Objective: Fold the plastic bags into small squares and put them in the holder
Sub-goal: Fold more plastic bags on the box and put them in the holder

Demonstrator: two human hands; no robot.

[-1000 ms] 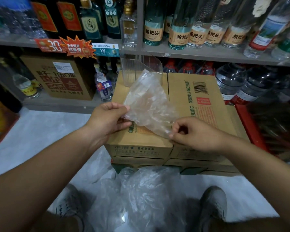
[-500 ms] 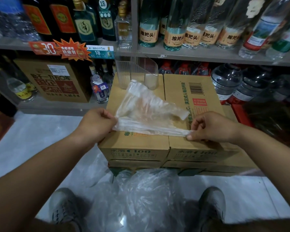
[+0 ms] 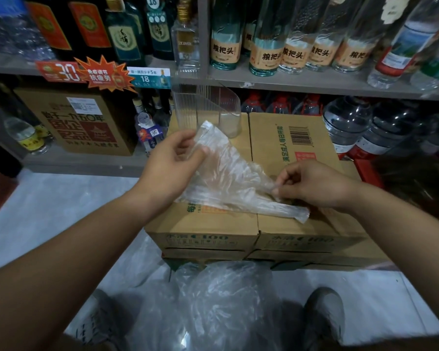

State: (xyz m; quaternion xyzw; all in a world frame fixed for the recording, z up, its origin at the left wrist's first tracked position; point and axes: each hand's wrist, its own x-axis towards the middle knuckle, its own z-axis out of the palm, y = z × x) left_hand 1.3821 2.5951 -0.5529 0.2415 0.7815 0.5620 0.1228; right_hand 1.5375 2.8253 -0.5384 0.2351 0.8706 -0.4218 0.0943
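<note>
A clear plastic bag [image 3: 228,178] is stretched over the top of two cardboard boxes [image 3: 289,224], partly folded into a long strip with a loose tail at the right. My left hand [image 3: 170,163] pinches its upper left corner and lifts it. My right hand [image 3: 312,183] pinches the bag's right part just above the box. The holder [image 3: 205,107], a clear ribbed plastic container, stands at the back of the left box, just behind the lifted corner.
A heap of loose clear bags [image 3: 213,305] lies on the floor between my shoes, in front of the stacked boxes. Shelves of glass bottles [image 3: 264,46] run behind, with water jugs [image 3: 345,122] to the right and a brown carton [image 3: 79,122] to the left.
My left hand has risen and moved toward the holder, lifting the bag's left corner. My right hand has stayed low on the box, and the flat strip now slants up to the left.
</note>
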